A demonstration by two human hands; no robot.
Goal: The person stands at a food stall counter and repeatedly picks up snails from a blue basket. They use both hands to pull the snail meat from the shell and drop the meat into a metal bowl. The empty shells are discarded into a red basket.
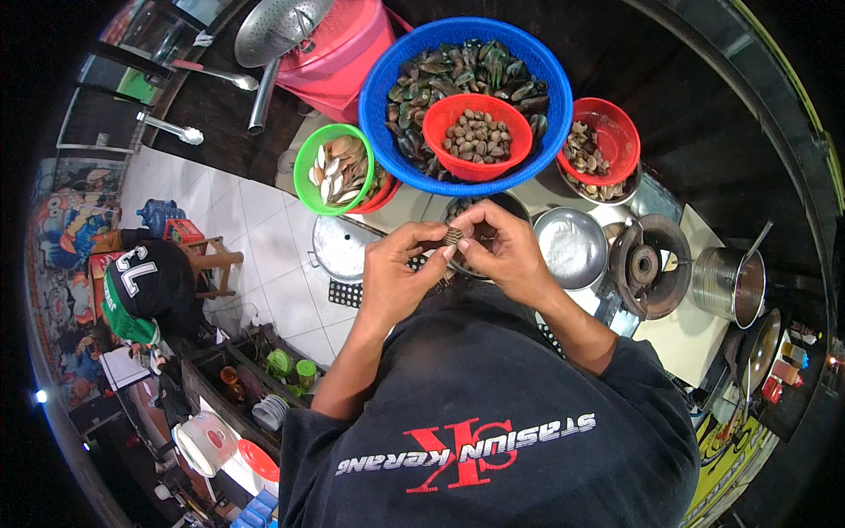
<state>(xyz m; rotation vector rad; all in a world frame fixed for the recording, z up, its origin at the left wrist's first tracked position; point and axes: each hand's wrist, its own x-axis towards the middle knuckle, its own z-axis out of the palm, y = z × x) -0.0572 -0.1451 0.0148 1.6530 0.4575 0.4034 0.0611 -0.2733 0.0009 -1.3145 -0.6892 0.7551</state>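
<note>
Between the fingertips of my left hand (403,257) and my right hand (505,241) is a ribbed cockle shell (453,236), pinched from both sides. A metal bowl (518,203) with more cockles lies below, partly covered by my hands. Just beyond it stands a big blue basket (561,125) filled with dark green mussels (432,72). A red basket (521,155) of whole cockles (476,136) rests on those mussels. To the left, a green basket (304,178) holds pale, elongated clams (337,171). On the right, a red basket (620,135) contains shells (584,148).
An empty metal bowl (571,247) sits right of my hands, beside a gas burner (643,264) and a steel pot (719,284). A pink bucket (343,59) and a perforated strainer (270,30) stand at the back left. Across the tiled floor (277,284) another person (155,284) leans over.
</note>
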